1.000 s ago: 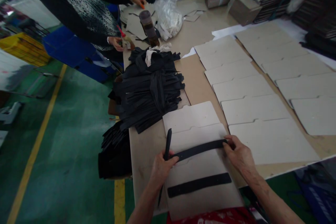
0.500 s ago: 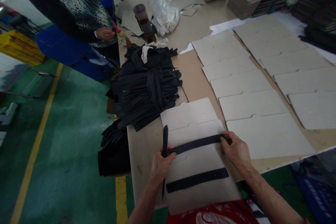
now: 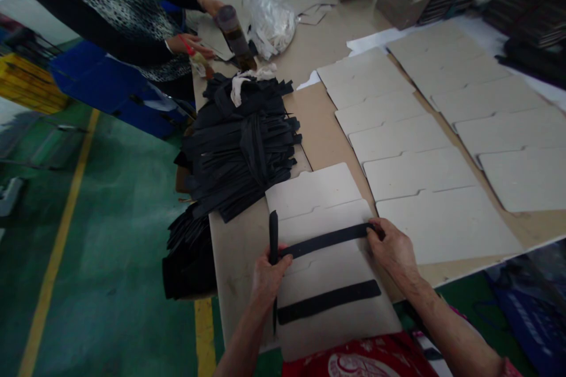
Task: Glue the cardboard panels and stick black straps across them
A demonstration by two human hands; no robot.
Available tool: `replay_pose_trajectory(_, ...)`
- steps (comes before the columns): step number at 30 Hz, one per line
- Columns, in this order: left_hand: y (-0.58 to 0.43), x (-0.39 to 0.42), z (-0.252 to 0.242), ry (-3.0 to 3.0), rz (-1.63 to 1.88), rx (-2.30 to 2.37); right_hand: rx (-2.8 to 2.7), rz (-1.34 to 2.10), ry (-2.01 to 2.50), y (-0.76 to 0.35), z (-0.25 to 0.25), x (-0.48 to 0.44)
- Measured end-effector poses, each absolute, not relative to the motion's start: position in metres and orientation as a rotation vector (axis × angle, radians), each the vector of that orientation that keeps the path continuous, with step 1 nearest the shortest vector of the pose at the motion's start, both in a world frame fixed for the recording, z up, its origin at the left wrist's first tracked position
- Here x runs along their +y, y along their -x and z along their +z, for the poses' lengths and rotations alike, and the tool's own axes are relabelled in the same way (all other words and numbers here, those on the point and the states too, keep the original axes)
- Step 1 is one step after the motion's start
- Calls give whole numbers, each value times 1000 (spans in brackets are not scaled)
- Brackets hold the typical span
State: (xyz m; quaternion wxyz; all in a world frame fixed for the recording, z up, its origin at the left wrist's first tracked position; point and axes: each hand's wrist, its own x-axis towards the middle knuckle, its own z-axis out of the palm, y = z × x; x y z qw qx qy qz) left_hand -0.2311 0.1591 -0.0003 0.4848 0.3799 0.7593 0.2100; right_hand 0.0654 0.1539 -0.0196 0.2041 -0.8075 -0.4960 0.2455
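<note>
A black fabric strip (image 3: 326, 240) stretches across the overlapping grey cardboard panels in front of me. My left hand (image 3: 269, 274) pinches its left end and also holds a folded bundle of black strips (image 3: 273, 237) that sticks up past the fingers. My right hand (image 3: 391, 246) pinches the strip's right end at the panel's edge. Nearer to me, a second black strip (image 3: 329, 301) lies flat across the lowest cardboard panel (image 3: 336, 330). Whether the held strip touches the board along its whole length, I cannot tell.
Stacked bundles of black strips (image 3: 239, 153) lie at the table's left edge. Rows of overlapping cardboard panels (image 3: 446, 224) cover the right side. Farther back are a bottle (image 3: 236, 38), a clear plastic bag (image 3: 270, 20) and a co-worker (image 3: 132, 17) at the left.
Both my hands keep their grip on the strip, which looks slightly straighter now. The co-worker's hands have come forward over the table near the bottle. The whole view has shifted a little.
</note>
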Motion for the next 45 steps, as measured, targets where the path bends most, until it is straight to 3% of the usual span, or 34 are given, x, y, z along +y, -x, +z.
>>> replay_pose_trajectory(31, 230, 153, -8, -938, 516, 1839, -1743, 351, 2318, -58, -16, 152)
replay_pose_trajectory(45, 220, 144, 9, -951, 575, 1829, -1883, 245, 2118, -64, -30, 148)
